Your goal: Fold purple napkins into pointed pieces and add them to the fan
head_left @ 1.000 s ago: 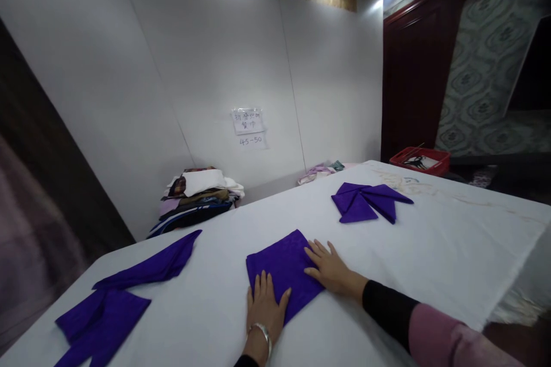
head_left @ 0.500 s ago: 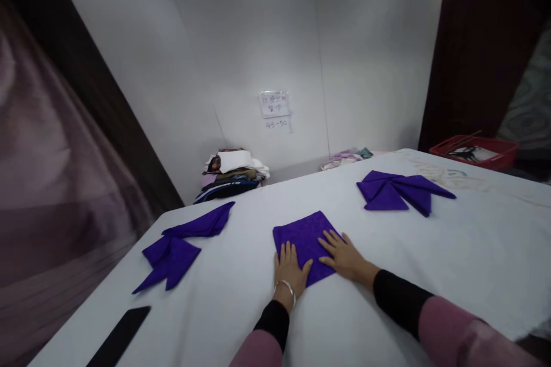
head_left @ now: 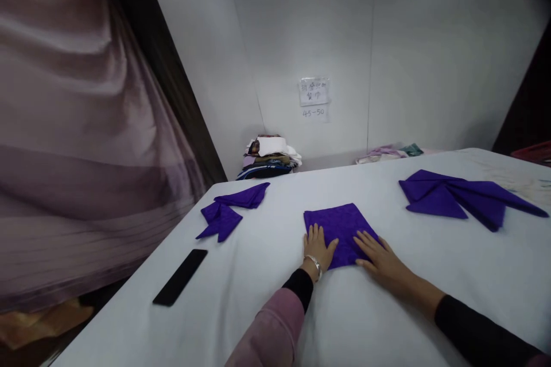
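A purple cloth folded into a square [head_left: 340, 226] lies flat on the white-covered table [head_left: 267, 275]. My left hand [head_left: 319, 246] rests on its near left edge, fingers straight and the thumb spread. On the near right side of the same cloth, my right hand [head_left: 379, 258] lies flat with its fingers stretched out. Neither hand grips it; both press from above. To the left sits a purple cloth folded into pointed shapes [head_left: 226, 212]. Another pointed purple folded cloth [head_left: 456, 195] lies to the right, farther back.
A long black flat object [head_left: 181, 277] lies at the table's left side. Behind the far edge are a stack of folded fabrics [head_left: 269, 159] and a pinkish-green cloth pile [head_left: 387, 152]. A pink curtain [head_left: 86, 143] hangs at left. Part of a red basket [head_left: 534, 152] shows at right.
The camera view has turned to the left, so the scene sits farther right in the picture. Both hands stay flat on the square cloth, which looks unchanged.
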`<state>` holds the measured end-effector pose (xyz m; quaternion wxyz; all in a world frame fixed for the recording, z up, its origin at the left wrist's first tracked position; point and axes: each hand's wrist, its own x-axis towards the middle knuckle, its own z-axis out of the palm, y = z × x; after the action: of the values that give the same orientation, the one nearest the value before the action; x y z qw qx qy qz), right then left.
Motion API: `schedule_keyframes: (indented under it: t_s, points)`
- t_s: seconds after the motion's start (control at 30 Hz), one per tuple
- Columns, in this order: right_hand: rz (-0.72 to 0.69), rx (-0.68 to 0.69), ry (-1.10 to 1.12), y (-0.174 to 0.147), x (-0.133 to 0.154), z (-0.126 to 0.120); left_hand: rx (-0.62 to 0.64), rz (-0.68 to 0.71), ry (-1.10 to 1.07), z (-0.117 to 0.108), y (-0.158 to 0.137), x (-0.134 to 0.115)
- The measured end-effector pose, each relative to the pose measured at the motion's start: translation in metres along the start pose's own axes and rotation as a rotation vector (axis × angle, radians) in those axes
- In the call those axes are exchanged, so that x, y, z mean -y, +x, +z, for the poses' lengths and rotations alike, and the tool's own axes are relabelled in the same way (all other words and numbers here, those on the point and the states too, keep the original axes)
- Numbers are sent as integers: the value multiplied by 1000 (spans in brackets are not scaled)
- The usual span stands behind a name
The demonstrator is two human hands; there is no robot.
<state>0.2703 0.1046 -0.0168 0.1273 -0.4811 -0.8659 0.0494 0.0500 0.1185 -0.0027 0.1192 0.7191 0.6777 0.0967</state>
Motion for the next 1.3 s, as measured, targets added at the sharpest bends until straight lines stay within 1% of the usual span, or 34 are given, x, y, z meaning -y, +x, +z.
schedule_keyframes:
  t_s: [0.1, 0.2, 0.43, 0.53, 0.63, 0.77, 0.83, 0.9, 0.97, 1.13, 1.3]
  points:
    - [-21, 58, 27, 0, 11, 2, -20, -24, 13, -5, 3, 5]
    - [-36, 83, 35, -4, 8, 7, 1, -37, 53, -6, 3, 10]
    - [-72, 73, 55, -14, -2, 14, -18, -48, 71, 3, -10, 13]
    - [-72, 69, 62, -12, 3, 11, -28, -72, 70, 5, -15, 11]
    - [-117, 77, 82, -7, 14, 7, -39, -87, 35, 1, -14, 9]
    - [-201, 147, 132, -3, 25, 5, -105, -155, -31, -13, 2, 16]
    - [-219, 148, 156, -2, 26, 6, -174, -186, -49, -20, 14, 24]
    - [-217, 122, 161, -1, 26, 8, -251, -222, -64, -25, 26, 31]
    - [-221, 89, 153, 0, 27, 11, -308, -268, -82, -26, 36, 38]
    - [-274, 4, 166, 4, 33, 18, -361, -359, -116, -20, 49, 43]
    - [-254, -3, 169, 5, 36, 21, -376, -387, -127, -17, 53, 43]
